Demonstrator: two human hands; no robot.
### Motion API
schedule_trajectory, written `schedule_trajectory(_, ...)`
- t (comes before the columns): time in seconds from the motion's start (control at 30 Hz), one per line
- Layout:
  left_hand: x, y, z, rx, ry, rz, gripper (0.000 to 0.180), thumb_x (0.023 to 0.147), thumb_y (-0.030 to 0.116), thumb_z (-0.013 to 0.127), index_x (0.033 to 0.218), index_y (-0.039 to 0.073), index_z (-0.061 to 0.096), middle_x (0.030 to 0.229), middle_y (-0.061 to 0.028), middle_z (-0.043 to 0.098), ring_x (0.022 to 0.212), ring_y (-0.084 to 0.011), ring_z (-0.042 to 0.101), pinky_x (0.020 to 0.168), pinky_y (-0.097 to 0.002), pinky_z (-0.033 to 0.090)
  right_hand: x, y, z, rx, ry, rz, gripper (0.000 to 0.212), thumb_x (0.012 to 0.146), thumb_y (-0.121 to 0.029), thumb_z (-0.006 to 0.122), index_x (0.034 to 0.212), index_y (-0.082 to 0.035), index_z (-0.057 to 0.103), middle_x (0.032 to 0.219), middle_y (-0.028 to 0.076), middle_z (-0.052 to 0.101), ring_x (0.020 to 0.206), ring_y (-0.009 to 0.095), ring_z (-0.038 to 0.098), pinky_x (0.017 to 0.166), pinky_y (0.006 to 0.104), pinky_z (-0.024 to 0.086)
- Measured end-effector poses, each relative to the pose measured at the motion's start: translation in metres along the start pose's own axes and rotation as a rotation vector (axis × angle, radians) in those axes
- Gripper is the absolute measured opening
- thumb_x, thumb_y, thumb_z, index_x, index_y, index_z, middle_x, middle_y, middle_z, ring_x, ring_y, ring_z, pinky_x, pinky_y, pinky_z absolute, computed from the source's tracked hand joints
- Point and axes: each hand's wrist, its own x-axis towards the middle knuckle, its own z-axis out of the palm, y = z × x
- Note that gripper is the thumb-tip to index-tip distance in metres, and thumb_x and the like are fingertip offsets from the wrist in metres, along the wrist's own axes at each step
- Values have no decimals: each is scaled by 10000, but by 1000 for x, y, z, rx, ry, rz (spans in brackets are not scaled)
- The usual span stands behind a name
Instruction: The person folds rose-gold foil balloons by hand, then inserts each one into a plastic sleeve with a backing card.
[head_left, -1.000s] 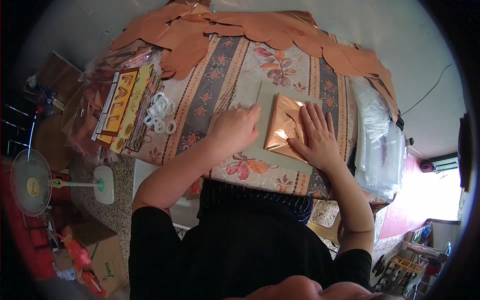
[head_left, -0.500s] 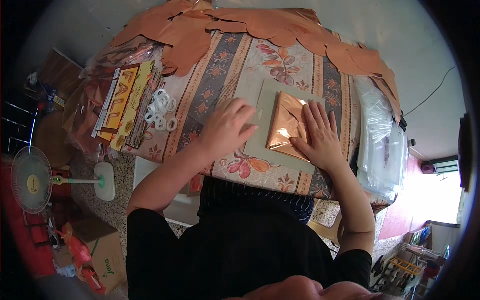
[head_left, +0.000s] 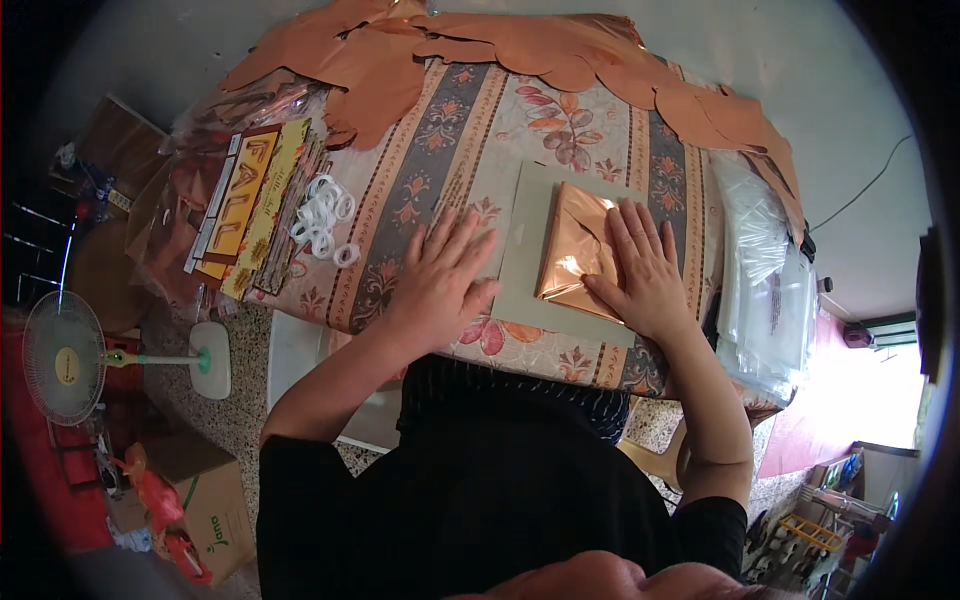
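Observation:
A folded packet of shiny copper foil lies on a flat grey board in front of me. My right hand rests on the packet's right side, fingers stretched out, gripping nothing. To the left of the board, my left hand is spread palm down over the patterned tablecloth, with nothing in it. The hand hides part of the cloth beneath it.
Scalloped copper-coloured sheets drape along the table's far edge. At the left are a stack of printed cards and a cluster of white rings. Clear plastic bags lie at the right edge. A fan stands left of the table.
My left hand was half curled at the board's left edge; now it is spread flat, further left on the cloth. My right hand stays on the foil packet.

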Motion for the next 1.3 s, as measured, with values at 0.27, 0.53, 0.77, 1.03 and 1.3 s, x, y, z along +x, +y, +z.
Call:
schedule_trajectory(0.27,3,-27,-3,55,93,25,581,929,397,560,1423,110,456,1493,-200,386,1402,-381,318,1126,-554,220,-1,0,2,-12,13,-7,875,873,-586,539,1528,-80,255,1580,151,249,1476,321,189,1184,515,103)
schedule_trajectory(0.53,-2,-10,-12,126,169,15,553,861,318,645,1357,105,525,1403,-193,465,1346,-365,392,1094,-507,285,0,0,1,-17,19,-8,882,870,-591,542,1529,-80,253,1578,152,254,1475,324,192,1182,517,107)
schedule_trajectory(0.77,32,-12,3,-138,242,3,365,831,205,689,1164,62,641,1160,-115,559,1110,-310,528,956,-440,415,-1,-1,-1,14,12,-11,874,881,-619,507,1500,-41,294,1572,175,251,1475,328,187,1178,541,108)
schedule_trajectory(1.03,44,-19,11,-276,304,26,225,821,89,691,1034,29,649,1025,-107,576,981,-296,571,862,-393,467,-1,0,-1,-3,-4,-1,886,873,-596,535,1530,-76,245,1581,155,245,1480,319,177,1183,523,103)
schedule_trajectory(1.3,45,-22,11,-410,307,1,227,850,6,610,1075,20,640,939,-125,600,914,-289,612,803,-369,498,-1,-1,-2,6,-12,2,896,874,-611,527,1531,-72,240,1583,149,242,1483,317,169,1183,525,97)
